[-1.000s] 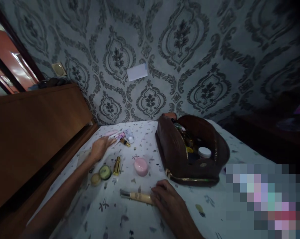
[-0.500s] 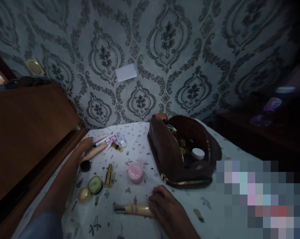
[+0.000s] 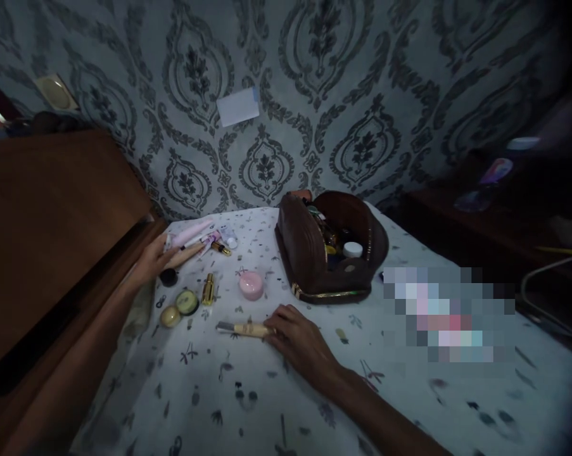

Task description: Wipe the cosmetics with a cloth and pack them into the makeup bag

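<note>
Bordering the far edge of a white printed sheet [image 3: 247, 415], a patterned wall [image 3: 266, 69] is seen, while the sheet's left edge is flanked by a wooden board [image 3: 52, 196]. Toward the far right corner, a brown bag [image 3: 299, 247] is stood with its zipped mouth open. Inside it, a white lid [image 3: 353, 250] can be made out at the front, with a yellow item [image 3: 330, 251] just left of it; the other contents are largely lost in shadow.

Nearer the sheet's middle, the right hand [image 3: 292, 329] is lowered to the cloth, its fingers and thumb closed on one end of a tan tube [image 3: 250, 330]. From the fingertips, the tube is extended leftward, its long axis roughly parallel to the far edge and its grey end pointed toward the left edge. By the left hand [image 3: 152, 258], partly spread near the far left corner, a heap of tubes [image 3: 190, 234] is reached; whether any is gripped cannot be told.

Between the tan tube and the bag, but apart from both, a round pink jar [image 3: 251, 285] is set. Toward the left edge, a green-topped jar [image 3: 187, 302] is placed close beside a smaller yellow jar [image 3: 170, 316], with a gold cylinder [image 3: 208, 289] to their right and a black lid [image 3: 168, 277] beyond.
</note>
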Motion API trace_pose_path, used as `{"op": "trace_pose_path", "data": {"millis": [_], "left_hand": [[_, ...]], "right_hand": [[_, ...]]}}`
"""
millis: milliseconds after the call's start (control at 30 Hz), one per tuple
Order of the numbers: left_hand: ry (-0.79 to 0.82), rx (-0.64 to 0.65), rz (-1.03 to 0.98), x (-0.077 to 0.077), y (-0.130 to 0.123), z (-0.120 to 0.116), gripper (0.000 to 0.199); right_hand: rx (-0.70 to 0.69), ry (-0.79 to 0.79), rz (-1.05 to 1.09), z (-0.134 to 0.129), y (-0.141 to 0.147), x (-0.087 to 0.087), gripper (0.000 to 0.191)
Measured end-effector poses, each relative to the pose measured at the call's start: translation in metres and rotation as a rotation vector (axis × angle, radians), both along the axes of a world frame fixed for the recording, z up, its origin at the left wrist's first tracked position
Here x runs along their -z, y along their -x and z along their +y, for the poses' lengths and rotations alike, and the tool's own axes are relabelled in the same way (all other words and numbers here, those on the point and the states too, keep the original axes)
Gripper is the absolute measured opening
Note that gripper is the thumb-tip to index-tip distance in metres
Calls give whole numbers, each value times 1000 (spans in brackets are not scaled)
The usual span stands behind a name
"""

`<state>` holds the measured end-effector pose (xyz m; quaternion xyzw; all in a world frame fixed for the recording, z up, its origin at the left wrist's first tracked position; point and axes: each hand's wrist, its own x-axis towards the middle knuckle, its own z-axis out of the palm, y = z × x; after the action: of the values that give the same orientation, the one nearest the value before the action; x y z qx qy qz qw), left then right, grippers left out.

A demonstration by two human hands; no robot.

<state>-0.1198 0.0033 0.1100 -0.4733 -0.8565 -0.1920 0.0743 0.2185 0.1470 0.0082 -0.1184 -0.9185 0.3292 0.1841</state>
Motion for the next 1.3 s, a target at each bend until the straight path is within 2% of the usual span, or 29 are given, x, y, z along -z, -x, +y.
{"op": "trace_pose_path", "data": {"millis": [100, 200, 333, 433, 500, 533, 667, 733, 800, 900, 1000, 1100, 1300], "left_hand": [[-82, 208, -197, 4, -56, -26, 40], [-85, 322, -272, 16, -106, -46, 40], [12, 417, -322, 34, -144, -61, 36], [74, 464, -361, 46, -150, -67, 34], [120, 478, -376, 53, -148, -71, 35], [140, 482, -377, 57, -147, -73, 36], [170, 462, -369, 67, -147, -81, 37], [140, 413, -365, 70, -149, -85, 40], [120, 363, -369, 72, -150, -88, 47], [104, 343, -342, 81, -150, -95, 49], [25, 367, -221, 93, -150, -98, 47], [-57, 321, -69, 101, -154, -96, 42], [-117, 191, 228, 102, -169, -86, 31]], "right_hand": [[38, -32, 3, -1, 1, 2, 12], [38, -32, 5, 0, 1, 5, 11], [33, -50, 21, 6, 0, 9, 15], [-14, -33, 83, 10, -1, 12, 46], [-100, -7, 124, 9, -2, 13, 62], [-159, -12, 137, 7, -3, 13, 61], [-350, -133, 139, -3, -4, 12, 33], [-379, -179, 121, -6, -5, 11, 37], [-387, -199, 94, -8, -5, 10, 49], [-408, -207, 57, -7, -6, 9, 60], [-426, -204, 54, -8, -8, 8, 59], [-442, -203, 84, -11, -8, 6, 47], [-457, -198, 95, -15, -6, 8, 43]]}}
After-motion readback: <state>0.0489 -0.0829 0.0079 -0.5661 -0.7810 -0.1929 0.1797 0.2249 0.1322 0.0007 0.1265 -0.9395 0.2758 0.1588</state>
